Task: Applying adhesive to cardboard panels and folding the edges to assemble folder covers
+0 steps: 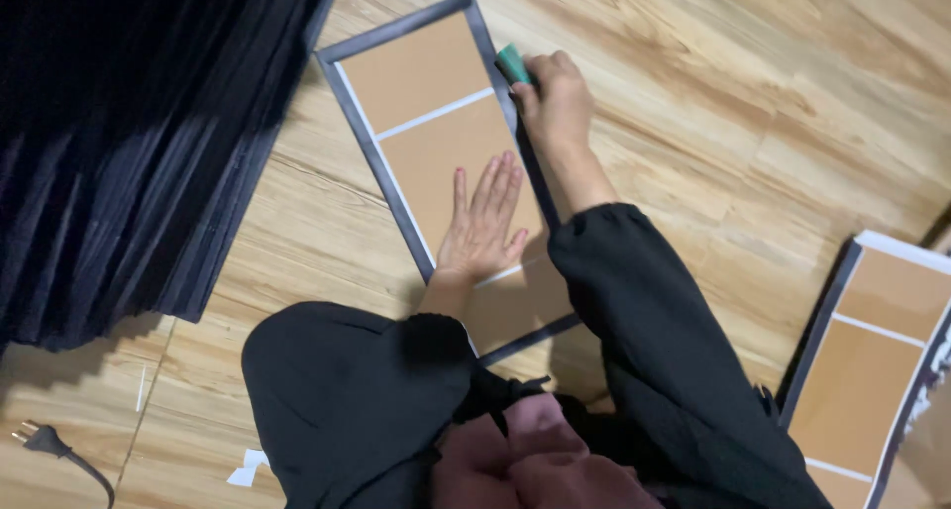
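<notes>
A long dark-framed panel (349,91) with tan board sections split by white strips lies on the wooden floor. My left hand (482,222) presses flat on its tan board, fingers spread. My right hand (557,98) grips a small green tool (513,63) against the panel's right frame edge near the top. Both arms wear black sleeves.
A tall stack of dark frames (129,143) fills the left side. A second similar panel (872,360) leans at the right edge. A black power plug (35,438) and white paper scraps (248,467) lie on the floor at the lower left.
</notes>
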